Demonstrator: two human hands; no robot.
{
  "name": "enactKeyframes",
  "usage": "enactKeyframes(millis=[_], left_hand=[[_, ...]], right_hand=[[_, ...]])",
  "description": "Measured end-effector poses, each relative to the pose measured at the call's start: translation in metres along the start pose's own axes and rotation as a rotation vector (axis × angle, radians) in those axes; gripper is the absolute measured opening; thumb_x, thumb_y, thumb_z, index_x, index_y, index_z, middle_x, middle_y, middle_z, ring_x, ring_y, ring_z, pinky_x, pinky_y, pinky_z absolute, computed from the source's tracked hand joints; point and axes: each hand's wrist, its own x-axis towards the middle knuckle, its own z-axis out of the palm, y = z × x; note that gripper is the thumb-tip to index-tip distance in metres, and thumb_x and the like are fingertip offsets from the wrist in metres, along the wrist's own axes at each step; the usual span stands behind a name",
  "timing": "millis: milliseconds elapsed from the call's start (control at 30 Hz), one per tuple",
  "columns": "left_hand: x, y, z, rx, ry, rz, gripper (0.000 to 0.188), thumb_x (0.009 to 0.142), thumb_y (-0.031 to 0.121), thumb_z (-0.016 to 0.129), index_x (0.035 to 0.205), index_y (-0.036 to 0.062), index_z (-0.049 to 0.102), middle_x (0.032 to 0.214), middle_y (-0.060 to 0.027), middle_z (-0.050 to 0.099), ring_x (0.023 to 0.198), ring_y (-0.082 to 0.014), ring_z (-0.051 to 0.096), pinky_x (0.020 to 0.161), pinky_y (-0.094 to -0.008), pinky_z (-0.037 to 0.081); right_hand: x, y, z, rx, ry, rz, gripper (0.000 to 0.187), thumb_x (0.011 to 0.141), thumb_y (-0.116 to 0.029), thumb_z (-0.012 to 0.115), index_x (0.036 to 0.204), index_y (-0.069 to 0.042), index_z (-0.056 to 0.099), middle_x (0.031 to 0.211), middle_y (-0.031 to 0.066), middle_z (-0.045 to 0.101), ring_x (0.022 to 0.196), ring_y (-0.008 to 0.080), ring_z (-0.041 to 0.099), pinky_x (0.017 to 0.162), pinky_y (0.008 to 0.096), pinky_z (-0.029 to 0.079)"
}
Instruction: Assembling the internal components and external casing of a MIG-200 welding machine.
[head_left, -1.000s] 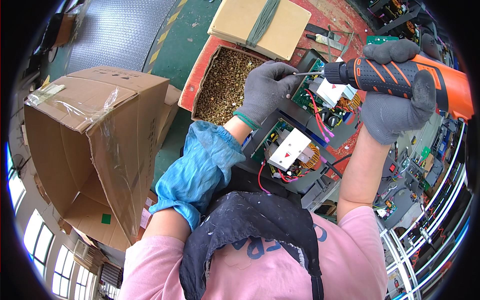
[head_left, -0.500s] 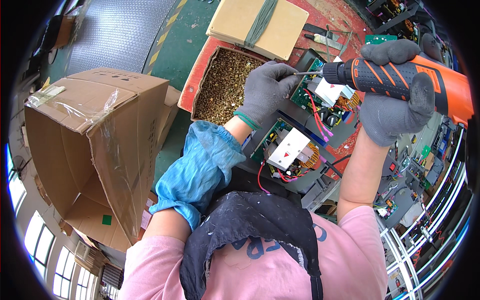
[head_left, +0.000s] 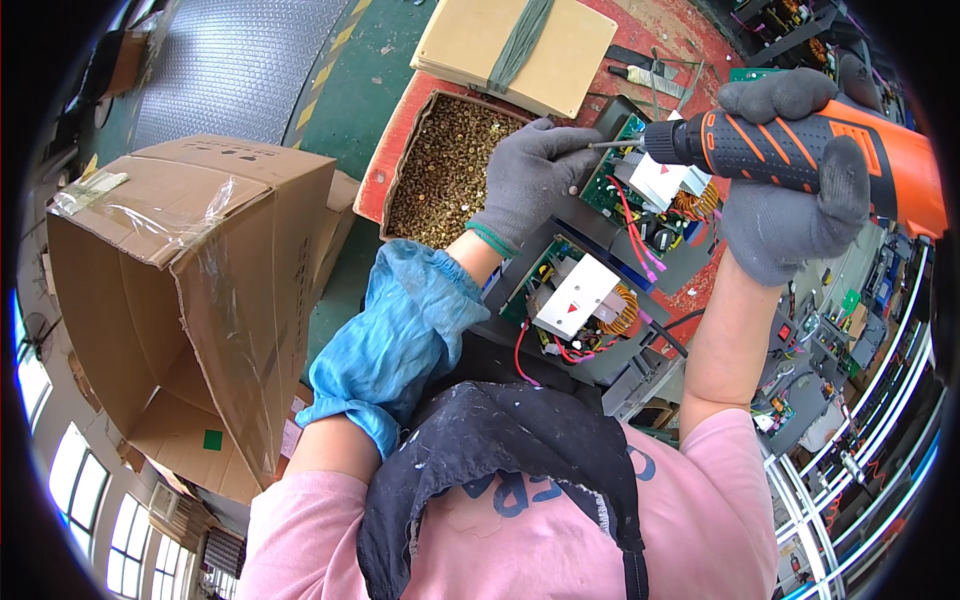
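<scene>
My right hand [head_left: 795, 190], in a grey glove, grips an orange and black cordless screwdriver [head_left: 770, 150] held sideways, its bit pointing left. At the tip of that bit [head_left: 612, 144] my gloved left hand [head_left: 535, 180] pinches with thumb and finger; whatever small part sits there is too small to make out. Below the bit lies a green circuit board [head_left: 625, 190] with a white plate and red wires, set in a grey housing. A second such board [head_left: 575, 300], with a copper coil, rests nearer to me. Left of my left hand is a box of small brass-coloured screws [head_left: 440, 165].
A stack of tan boards [head_left: 515, 50] tied with green strap lies at the far side of the red table [head_left: 395, 150]. An open cardboard box [head_left: 190, 290] stands at the left. Tools with black handles [head_left: 640, 75] lie behind the boards. White rails [head_left: 850, 450] run at the right.
Both hands stay nearly in place at the bit. My right hand and the screwdriver have shifted very slightly; the boards have not moved.
</scene>
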Motion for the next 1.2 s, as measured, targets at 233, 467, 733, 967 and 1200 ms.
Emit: enactKeyframes(millis=[233, 467, 733, 967, 1200], left_hand=[[-0.016, 0.001, -0.004, 0.688, -0.297, -0.068, 0.086, 0.066, 0.042, 0.084, 0.139, 0.0117, 0.050, 0.107, -0.0144, 0.065, 0.101, -0.0321, 0.065, 0.083, -0.0407, 0.052], [-0.020, -0.004, 0.002, 0.837, -0.241, 0.038, 0.072, 0.072, 0.040, 0.079, 0.133, 0.0115, 0.052, 0.094, -0.0130, 0.063, 0.086, -0.0333, 0.065, 0.072, -0.0448, 0.052], [-0.019, -0.008, 0.002, 0.851, -0.239, 0.038, 0.072, 0.073, 0.041, 0.078, 0.133, 0.0105, 0.052, 0.094, -0.0130, 0.064, 0.087, -0.0332, 0.066, 0.072, -0.0445, 0.053], [-0.020, -0.006, 0.002, 0.852, -0.246, 0.022, 0.071, 0.074, 0.042, 0.078, 0.132, 0.0105, 0.053, 0.094, -0.0132, 0.065, 0.086, -0.0327, 0.066, 0.071, -0.0442, 0.053], [-0.020, -0.005, 0.002, 0.870, -0.257, -0.010, 0.071, 0.074, 0.042, 0.078, 0.133, 0.0110, 0.053, 0.097, -0.0129, 0.064, 0.089, -0.0324, 0.066, 0.073, -0.0439, 0.053]], right_hand=[[0.023, 0.024, -0.014, -0.292, 0.076, -0.161, 0.045, 0.087, -0.016, 0.059, 0.123, 0.006, 0.044, 0.082, 0.0201, 0.065, 0.069, 0.0302, 0.068, 0.067, 0.0450, 0.060], [0.019, 0.035, -0.013, -0.369, 0.113, -0.136, 0.045, 0.087, -0.014, 0.061, 0.123, 0.006, 0.043, 0.078, 0.0169, 0.066, 0.068, 0.0262, 0.068, 0.069, 0.0397, 0.059], [0.013, 0.039, -0.010, -0.307, 0.027, -0.206, 0.048, 0.086, -0.019, 0.066, 0.121, 0.005, 0.044, 0.078, 0.0161, 0.066, 0.068, 0.0245, 0.067, 0.071, 0.0393, 0.058], [0.009, 0.046, -0.008, -0.260, 0.076, -0.189, 0.044, 0.085, -0.020, 0.068, 0.116, 0.004, 0.047, 0.077, 0.0157, 0.065, 0.068, 0.0233, 0.067, 0.066, 0.0391, 0.059], [0.002, 0.048, 0.000, -0.338, 0.157, -0.188, 0.040, 0.084, -0.016, 0.069, 0.114, 0.004, 0.048, 0.077, 0.0166, 0.066, 0.067, 0.0237, 0.067, 0.067, 0.0387, 0.059]])
